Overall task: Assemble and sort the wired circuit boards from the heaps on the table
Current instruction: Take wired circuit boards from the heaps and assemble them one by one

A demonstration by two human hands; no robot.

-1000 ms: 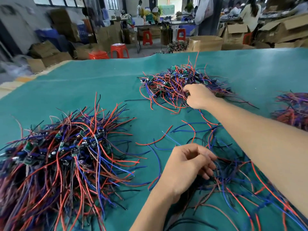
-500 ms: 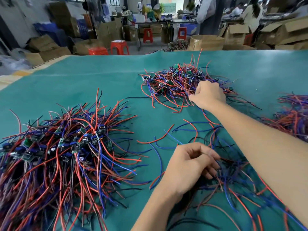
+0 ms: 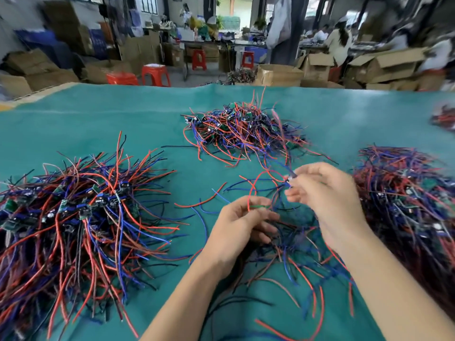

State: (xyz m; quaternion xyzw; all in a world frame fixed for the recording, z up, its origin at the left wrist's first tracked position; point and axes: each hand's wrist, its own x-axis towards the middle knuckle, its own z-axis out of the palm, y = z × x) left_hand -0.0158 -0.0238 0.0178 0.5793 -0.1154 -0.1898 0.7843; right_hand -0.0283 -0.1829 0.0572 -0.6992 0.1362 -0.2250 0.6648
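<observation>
Honestly, the snag risk here is tangling. The right hand [image 3: 327, 193] pinches something small at its fingertips, probably a wired circuit board [image 3: 290, 177], though it's too blurred to be sure, with a red wire [image 3: 256, 183] looping down to the left hand [image 3: 236, 225], whose curled fingers hold its lower end. Both hover over the loose wires [image 3: 290, 247] on the green table cover [image 3: 98, 124]. Pull up fast and those strands could drag along, or catch the far heap [image 3: 241, 129]. The left heap [image 3: 73, 217] and right heap [image 3: 406, 205] sit close too.
</observation>
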